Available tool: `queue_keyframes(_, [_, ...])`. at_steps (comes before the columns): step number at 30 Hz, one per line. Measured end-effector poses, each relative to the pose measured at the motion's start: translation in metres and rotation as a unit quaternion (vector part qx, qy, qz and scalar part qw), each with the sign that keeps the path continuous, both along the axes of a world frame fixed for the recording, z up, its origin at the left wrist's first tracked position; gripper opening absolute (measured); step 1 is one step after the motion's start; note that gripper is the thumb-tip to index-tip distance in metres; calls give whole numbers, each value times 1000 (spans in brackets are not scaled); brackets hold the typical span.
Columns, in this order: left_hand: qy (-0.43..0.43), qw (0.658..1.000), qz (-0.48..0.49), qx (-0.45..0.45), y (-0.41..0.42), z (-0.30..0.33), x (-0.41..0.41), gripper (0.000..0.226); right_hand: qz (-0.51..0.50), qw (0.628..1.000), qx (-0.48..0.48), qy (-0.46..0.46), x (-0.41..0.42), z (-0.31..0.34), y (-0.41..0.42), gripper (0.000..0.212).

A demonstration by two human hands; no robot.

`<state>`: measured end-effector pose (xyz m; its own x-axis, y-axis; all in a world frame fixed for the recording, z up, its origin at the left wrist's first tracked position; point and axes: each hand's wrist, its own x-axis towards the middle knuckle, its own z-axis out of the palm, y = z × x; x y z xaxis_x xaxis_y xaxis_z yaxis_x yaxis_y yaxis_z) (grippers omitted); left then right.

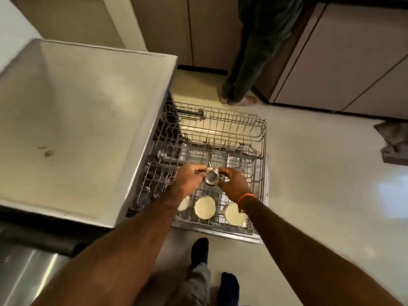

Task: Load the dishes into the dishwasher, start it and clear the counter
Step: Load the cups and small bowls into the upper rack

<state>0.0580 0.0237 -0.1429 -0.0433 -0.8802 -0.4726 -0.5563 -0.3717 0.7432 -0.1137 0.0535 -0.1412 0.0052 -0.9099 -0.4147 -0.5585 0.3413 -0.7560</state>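
- The left hand (187, 176) and right hand (234, 181) meet over the middle of the pulled-out dishwasher rack (260, 138), both gripping one small steel cup (211, 177) between them.
- The left hand's fingers curl round the cup's 9 o'clock side; the right hand's thumb and fingers pinch its 3 o'clock side. The cup's mouth faces up toward the camera, and its base is hidden.
- A thin metal piece (209, 164) sticks up at 12 o'clock of the cup, too blurred to name.
- An orange band (247, 196) circles the right wrist.
- At 6 o'clock of the hands, three white round dishes (204, 206) sit in the rack's near row; the left forearm covers most of the leftmost one, and the right wrist overlaps the rightmost.
- The far half of the rack, at 12 o'clock, shows only bare wire tines; a lower layer beneath is dim and hard to make out.
- At 9 o'clock a pale table (77, 107) carries a small dark spot and hides the dishwasher body.
- At 6 o'clock, the person's own dark-socked feet (199, 250) stand on the floor.
- At 1 o'clock a second person's legs (242, 69) stand by cabinets, cut off at the top edge.
- At 3 o'clock a grey cloth (395, 140) is cut off by the frame edge.
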Motion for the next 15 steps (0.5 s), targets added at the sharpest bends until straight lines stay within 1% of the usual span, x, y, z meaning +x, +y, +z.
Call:
queue_keyframes(2, [-10, 1000, -5, 8, -16, -29, -1, 32, -26, 999, 34, -4, 3, -25, -10, 50])
queue_keyframes(3, [-14, 1000, -10, 17, -23, -42, -2, 31, -40, 998, 49, -5, 4, -38, -14, 49])
queue_keyframes(7, [-3, 998, -34, 52, -38, -87, -5, 30, -93, 992, 89, 19, 9, -76, -31, 31])
queue_keyframes(8, [-6, 998, -43, 54, -40, -97, -5, 29, -105, 989, 100, 26, 10, -84, -32, 29])
queue_keyframes(12, [-29, 993, -100, 56, -44, -114, -11, 32, -132, 979, 148, 51, 11, -108, -34, 29])
queue_keyframes(15, [-45, 992, -100, 67, -46, -122, -16, 34, -140, 975, 161, 63, 12, -114, -38, 26])
